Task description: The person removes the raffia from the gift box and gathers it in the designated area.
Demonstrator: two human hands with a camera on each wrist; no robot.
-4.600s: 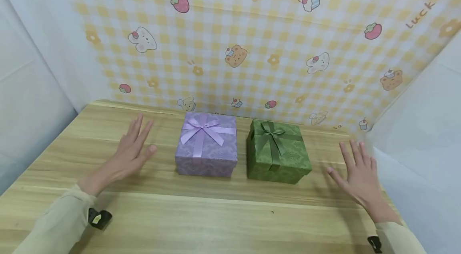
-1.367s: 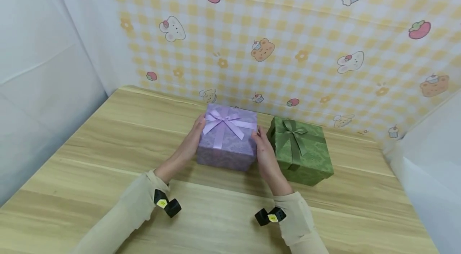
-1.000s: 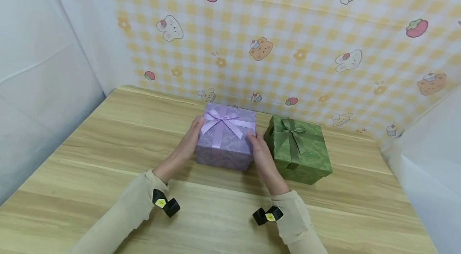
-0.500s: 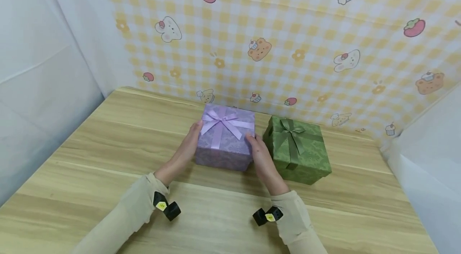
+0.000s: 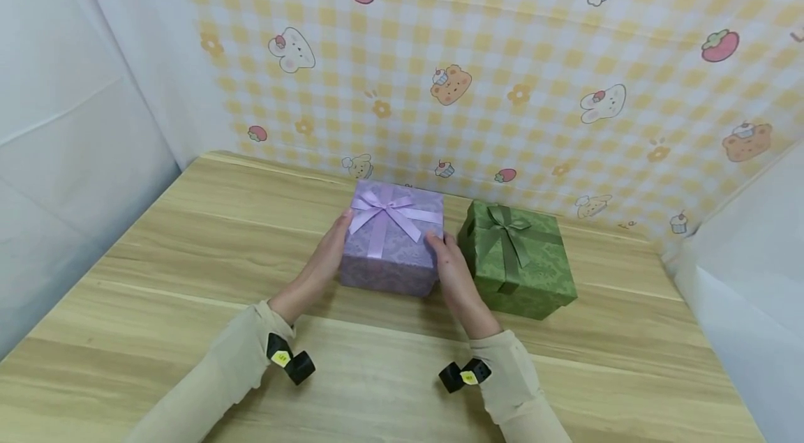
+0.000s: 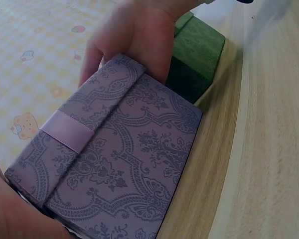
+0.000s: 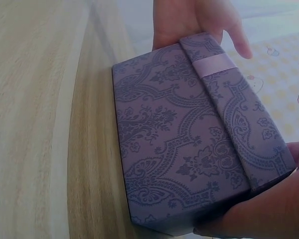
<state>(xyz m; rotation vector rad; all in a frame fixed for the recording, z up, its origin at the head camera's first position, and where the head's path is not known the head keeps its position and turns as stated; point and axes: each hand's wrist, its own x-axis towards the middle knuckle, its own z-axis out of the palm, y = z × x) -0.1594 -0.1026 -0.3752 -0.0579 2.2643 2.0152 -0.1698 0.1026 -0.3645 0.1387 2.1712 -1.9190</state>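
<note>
Purple box (image 5: 392, 251) sits, far as I see, approx 3 o'clock of L hand (image 5: 319, 259) & 10 o'clock of R hand (image 5: 457, 275), both gripping opp sides w/ neither clearly nearer.

Head view: from above, facing forward and down over the surface (image 5: 377, 373) and purple box (image 5: 392, 268). Left and right wrist views: close in, from opposite sides, sharing the box's patterned front wall (image 6: 132, 159).

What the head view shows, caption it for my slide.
Left hand and right hand hold a purple box beside a green box.
</note>
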